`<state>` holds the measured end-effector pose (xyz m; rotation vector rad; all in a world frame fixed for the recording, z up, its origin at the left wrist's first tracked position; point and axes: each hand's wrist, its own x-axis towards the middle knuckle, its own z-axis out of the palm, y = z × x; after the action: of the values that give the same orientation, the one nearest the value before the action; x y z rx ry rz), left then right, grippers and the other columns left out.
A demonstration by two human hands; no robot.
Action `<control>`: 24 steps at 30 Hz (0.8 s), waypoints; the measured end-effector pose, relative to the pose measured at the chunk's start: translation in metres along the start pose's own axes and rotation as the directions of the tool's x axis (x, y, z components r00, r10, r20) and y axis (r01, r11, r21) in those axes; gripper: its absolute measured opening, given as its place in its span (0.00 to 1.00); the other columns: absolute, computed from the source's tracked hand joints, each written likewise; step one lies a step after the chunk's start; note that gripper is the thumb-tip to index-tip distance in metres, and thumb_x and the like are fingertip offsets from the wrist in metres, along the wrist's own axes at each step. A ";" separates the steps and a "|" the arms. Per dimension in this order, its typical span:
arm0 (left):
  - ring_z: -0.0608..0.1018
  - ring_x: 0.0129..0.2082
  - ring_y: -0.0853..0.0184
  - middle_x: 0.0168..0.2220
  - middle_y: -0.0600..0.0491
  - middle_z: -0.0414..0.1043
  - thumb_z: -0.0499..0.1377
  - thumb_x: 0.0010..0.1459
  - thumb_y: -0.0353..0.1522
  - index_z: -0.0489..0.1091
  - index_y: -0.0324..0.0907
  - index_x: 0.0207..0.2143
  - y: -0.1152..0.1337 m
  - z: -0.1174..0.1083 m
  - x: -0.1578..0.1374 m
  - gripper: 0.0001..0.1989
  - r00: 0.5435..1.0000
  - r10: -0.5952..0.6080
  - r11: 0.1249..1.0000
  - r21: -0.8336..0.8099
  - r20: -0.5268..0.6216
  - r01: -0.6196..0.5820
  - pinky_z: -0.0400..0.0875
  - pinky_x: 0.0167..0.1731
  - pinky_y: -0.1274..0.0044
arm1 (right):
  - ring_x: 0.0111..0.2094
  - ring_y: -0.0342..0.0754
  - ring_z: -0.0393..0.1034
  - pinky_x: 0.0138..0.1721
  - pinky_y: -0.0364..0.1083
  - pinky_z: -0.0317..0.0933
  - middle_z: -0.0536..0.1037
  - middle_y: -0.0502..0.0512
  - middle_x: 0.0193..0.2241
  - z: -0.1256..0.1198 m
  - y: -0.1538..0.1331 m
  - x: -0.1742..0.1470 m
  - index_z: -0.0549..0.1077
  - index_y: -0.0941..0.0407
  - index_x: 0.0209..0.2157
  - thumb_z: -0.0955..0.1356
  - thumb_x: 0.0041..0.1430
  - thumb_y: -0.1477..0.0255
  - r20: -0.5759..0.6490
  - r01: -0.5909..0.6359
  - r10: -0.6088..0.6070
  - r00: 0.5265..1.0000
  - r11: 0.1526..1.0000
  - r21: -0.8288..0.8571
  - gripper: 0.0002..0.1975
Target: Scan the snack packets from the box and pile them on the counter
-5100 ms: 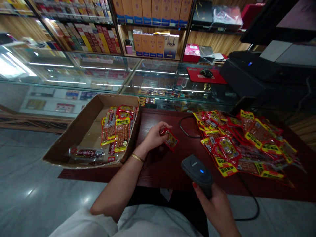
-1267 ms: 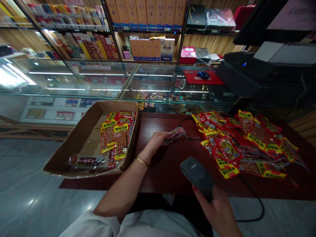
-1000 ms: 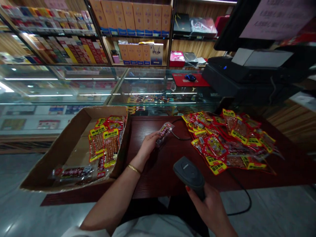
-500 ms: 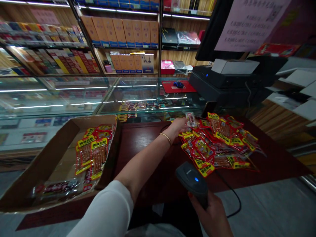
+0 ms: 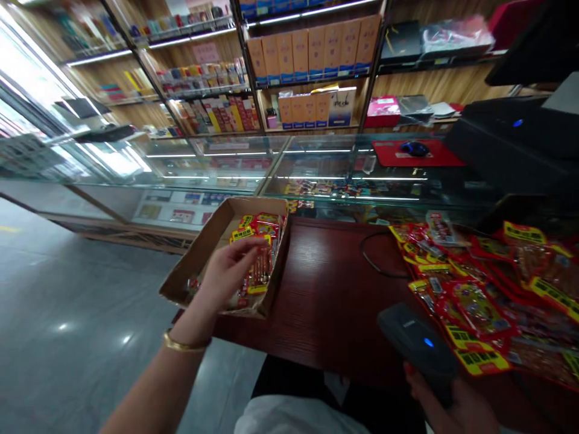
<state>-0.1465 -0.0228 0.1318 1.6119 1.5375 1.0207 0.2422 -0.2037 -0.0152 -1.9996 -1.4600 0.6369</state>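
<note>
My left hand (image 5: 228, 271), a gold bangle at its wrist, hangs over an open cardboard box (image 5: 201, 256) on the left of the table. Its fingers are stretched forward, thumb apart, and I see nothing in them. Inside the box lie several red and yellow snack packets (image 5: 260, 268), partly hidden by the hand. My right hand (image 5: 456, 404) grips a dark barcode scanner (image 5: 420, 346) with a lit blue light, above the table's front edge. To its right is a heap of similar snack packets (image 5: 479, 307), with a clear-wrapped packet (image 5: 439, 229) at the back.
The dark red wooden table (image 5: 325, 283) abuts a glass display counter (image 5: 325, 163). A black cable (image 5: 375, 262) loops beside the heap. On the counter are a red mat (image 5: 389, 155) with a mouse (image 5: 414, 148); a dark machine (image 5: 493, 144) stands at right. Stocked shelves (image 5: 312, 78) line the back.
My left hand has moved from the packet heap at right to over the box at left. The view has swung left. My right hand still holds the scanner.
</note>
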 end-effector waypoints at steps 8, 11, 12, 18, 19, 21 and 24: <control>0.82 0.42 0.49 0.41 0.40 0.81 0.56 0.61 0.50 0.76 0.41 0.41 -0.053 -0.026 0.045 0.23 0.936 -0.208 0.537 0.833 0.284 -0.134 0.72 0.41 0.67 | 0.27 0.57 0.83 0.27 0.46 0.73 0.86 0.59 0.26 0.007 -0.028 0.007 0.84 0.51 0.31 0.68 0.57 0.44 -0.003 0.185 -0.185 0.983 0.983 0.014 0.25; 0.80 0.49 0.45 0.50 0.34 0.77 0.62 0.56 0.51 0.73 0.37 0.47 -0.061 -0.010 0.051 0.29 0.948 -0.181 0.502 0.853 0.264 -0.141 0.72 0.45 0.65 | 0.30 0.57 0.83 0.29 0.46 0.74 0.86 0.59 0.28 0.006 -0.030 0.003 0.85 0.51 0.33 0.67 0.58 0.44 0.023 0.212 -0.213 0.977 0.977 0.017 0.26; 0.79 0.50 0.45 0.51 0.33 0.75 0.64 0.54 0.51 0.72 0.36 0.48 -0.064 -0.007 0.054 0.30 0.951 -0.168 0.523 0.841 0.261 -0.138 0.72 0.46 0.65 | 0.30 0.57 0.83 0.29 0.45 0.74 0.87 0.59 0.29 0.006 -0.029 0.002 0.85 0.51 0.33 0.67 0.58 0.45 0.029 0.210 -0.210 0.977 0.978 0.014 0.26; 0.79 0.46 0.51 0.43 0.43 0.79 0.72 0.42 0.37 0.73 0.40 0.39 -0.067 -0.005 0.053 0.22 0.971 -0.204 0.798 0.596 0.123 0.092 0.73 0.45 0.66 | 0.33 0.58 0.84 0.29 0.45 0.74 0.87 0.59 0.32 0.009 -0.021 -0.006 0.84 0.52 0.36 0.67 0.61 0.49 0.046 0.155 -0.156 0.987 0.988 0.025 0.22; 0.80 0.42 0.53 0.41 0.46 0.80 0.71 0.42 0.36 0.72 0.40 0.41 -0.060 -0.007 0.049 0.22 0.967 -0.227 0.879 0.451 0.114 0.153 0.74 0.42 0.67 | 0.33 0.58 0.84 0.30 0.45 0.75 0.87 0.59 0.32 0.010 -0.021 -0.007 0.84 0.52 0.36 0.67 0.61 0.50 0.047 0.144 -0.146 0.988 0.989 0.033 0.22; 0.81 0.36 0.59 0.38 0.50 0.80 0.71 0.44 0.37 0.72 0.40 0.45 -0.037 -0.011 0.038 0.25 0.965 -0.224 0.973 0.078 0.134 0.215 0.75 0.36 0.70 | 0.32 0.58 0.84 0.31 0.45 0.75 0.87 0.58 0.30 0.011 -0.023 -0.009 0.84 0.52 0.34 0.69 0.59 0.49 0.024 0.122 -0.123 0.992 0.992 0.043 0.22; 0.80 0.31 0.65 0.38 0.52 0.81 0.72 0.46 0.37 0.73 0.41 0.49 0.009 -0.007 0.021 0.27 0.978 -0.152 0.921 -0.339 0.143 0.193 0.74 0.32 0.76 | 0.29 0.59 0.83 0.32 0.46 0.75 0.86 0.59 0.27 0.008 -0.028 -0.010 0.83 0.53 0.32 0.69 0.56 0.46 -0.048 0.101 -0.098 0.994 0.993 0.055 0.24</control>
<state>-0.1481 -0.0033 0.1448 1.2412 1.3068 1.0196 0.2146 -0.2049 -0.0015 -1.8735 -1.4878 0.5810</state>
